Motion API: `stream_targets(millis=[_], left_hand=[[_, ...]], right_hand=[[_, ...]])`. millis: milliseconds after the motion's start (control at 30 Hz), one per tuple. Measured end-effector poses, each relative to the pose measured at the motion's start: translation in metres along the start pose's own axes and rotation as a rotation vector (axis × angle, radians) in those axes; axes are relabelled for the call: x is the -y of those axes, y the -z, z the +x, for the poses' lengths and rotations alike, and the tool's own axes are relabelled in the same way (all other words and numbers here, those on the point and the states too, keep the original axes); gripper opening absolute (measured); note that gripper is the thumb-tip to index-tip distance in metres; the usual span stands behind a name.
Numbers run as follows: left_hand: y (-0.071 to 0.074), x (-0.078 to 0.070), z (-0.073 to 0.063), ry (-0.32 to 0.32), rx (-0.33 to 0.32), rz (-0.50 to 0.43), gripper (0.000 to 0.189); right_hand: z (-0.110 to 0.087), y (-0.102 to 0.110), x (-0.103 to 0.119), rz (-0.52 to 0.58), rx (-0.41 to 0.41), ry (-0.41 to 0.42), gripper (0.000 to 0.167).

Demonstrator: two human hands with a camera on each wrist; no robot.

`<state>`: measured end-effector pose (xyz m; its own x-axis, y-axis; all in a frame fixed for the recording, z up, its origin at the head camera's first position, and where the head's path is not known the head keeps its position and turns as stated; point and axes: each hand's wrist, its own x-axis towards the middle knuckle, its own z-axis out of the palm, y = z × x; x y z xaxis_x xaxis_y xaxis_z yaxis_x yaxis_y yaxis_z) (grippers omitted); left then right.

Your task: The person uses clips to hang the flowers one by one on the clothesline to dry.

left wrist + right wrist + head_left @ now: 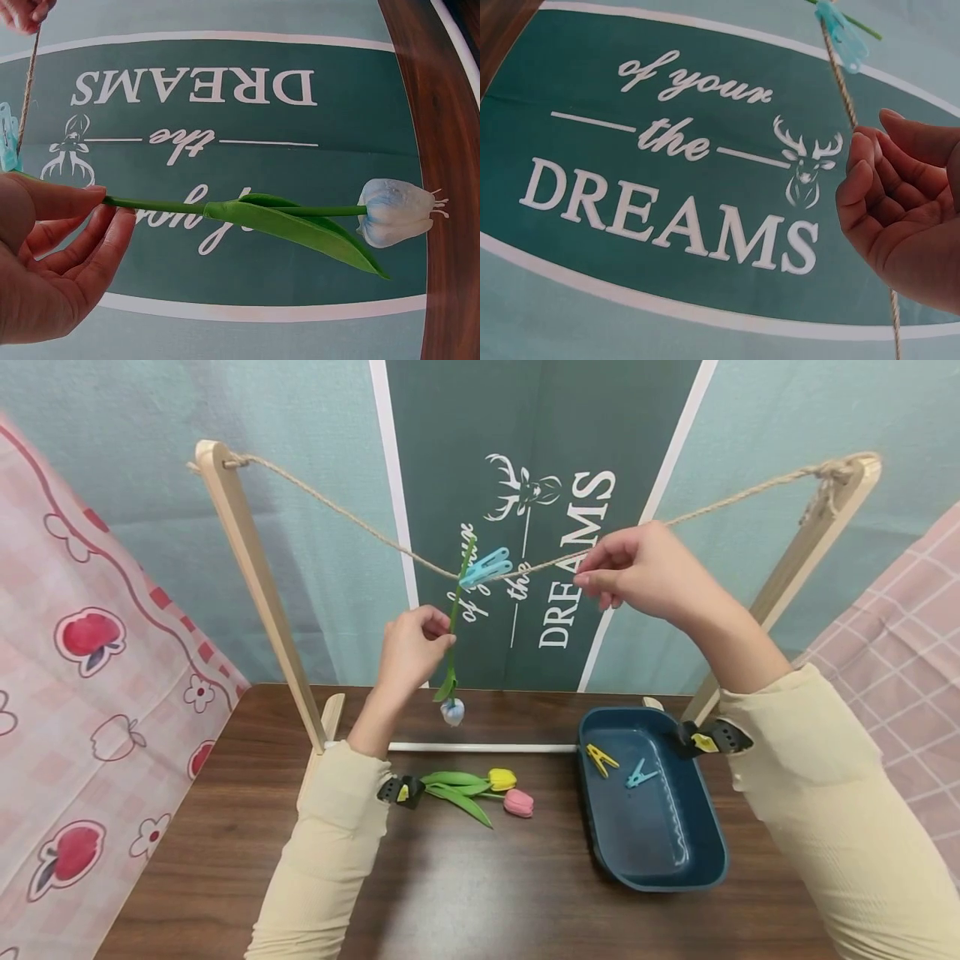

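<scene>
A pale blue-white artificial tulip (453,712) hangs head down from the rope (337,510). A light blue clothespin (487,567) clips its green stem to the rope at the sag. My left hand (411,647) pinches the stem below the clothespin, thumb on one side and fingers on the other, as the left wrist view shows. To the right of the clothespin, my right hand (637,572) is beside the rope, fingers loosely bent. The right wrist view shows a gap between thumb and fingertips with nothing held, the rope passing behind the hand (900,202).
Wooden posts (258,585) carry the rope's ends, joined low down by a white rod (480,747). A yellow tulip (502,779) and a pink tulip (519,803) lie on the table. The blue basin (637,885) at right contains a yellow clothespin (602,760) and a blue clothespin (641,774).
</scene>
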<state>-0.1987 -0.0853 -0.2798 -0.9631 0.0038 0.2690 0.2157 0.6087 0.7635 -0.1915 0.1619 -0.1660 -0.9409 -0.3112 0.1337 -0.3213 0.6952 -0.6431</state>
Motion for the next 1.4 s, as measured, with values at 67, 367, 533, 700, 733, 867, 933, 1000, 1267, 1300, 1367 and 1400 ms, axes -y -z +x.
stream_targets(millis=[67,367,533,700,733,867,933,1000,1267,1300,1367,1400], left_hand=[[0.0,0.0,0.0,0.001,0.001,-0.002,0.01],[-0.001,0.002,0.0,-0.001,0.0,0.004,0.01],[-0.001,0.003,0.001,-0.005,0.004,-0.001,0.01],[-0.001,0.004,0.0,-0.015,0.01,-0.003,0.009],[-0.001,0.004,0.0,-0.018,0.011,-0.004,0.01],[-0.001,0.006,-0.001,-0.024,0.014,-0.007,0.009],[-0.001,0.008,-0.001,-0.022,0.017,-0.01,0.009],[0.0,0.009,-0.002,-0.017,0.019,-0.009,0.009],[0.001,0.021,-0.005,-0.006,0.023,-0.012,0.009],[0.001,0.022,-0.005,-0.004,0.028,-0.012,0.009],[0.001,0.026,-0.007,0.002,0.038,-0.01,0.009],[0.001,0.028,-0.007,0.006,0.044,-0.005,0.01]], right_hand=[[-0.001,0.001,-0.005,0.001,-0.001,0.009,0.019],[-0.007,0.005,-0.026,-0.048,0.039,-0.021,0.019],[-0.011,0.005,-0.036,-0.066,0.055,-0.029,0.017],[-0.014,0.005,-0.043,-0.068,0.069,-0.034,0.015],[-0.014,0.005,-0.045,-0.067,0.072,-0.038,0.015],[-0.017,0.004,-0.051,-0.062,0.077,-0.052,0.016],[-0.018,0.004,-0.055,-0.062,0.079,-0.062,0.016],[-0.019,0.003,-0.06,-0.058,0.089,-0.067,0.018],[-0.026,-0.003,-0.082,-0.044,0.177,-0.121,0.023],[-0.027,-0.004,-0.085,-0.04,0.192,-0.127,0.023],[-0.027,-0.006,-0.092,-0.027,0.222,-0.139,0.024],[-0.028,-0.007,-0.095,-0.02,0.236,-0.144,0.025]])
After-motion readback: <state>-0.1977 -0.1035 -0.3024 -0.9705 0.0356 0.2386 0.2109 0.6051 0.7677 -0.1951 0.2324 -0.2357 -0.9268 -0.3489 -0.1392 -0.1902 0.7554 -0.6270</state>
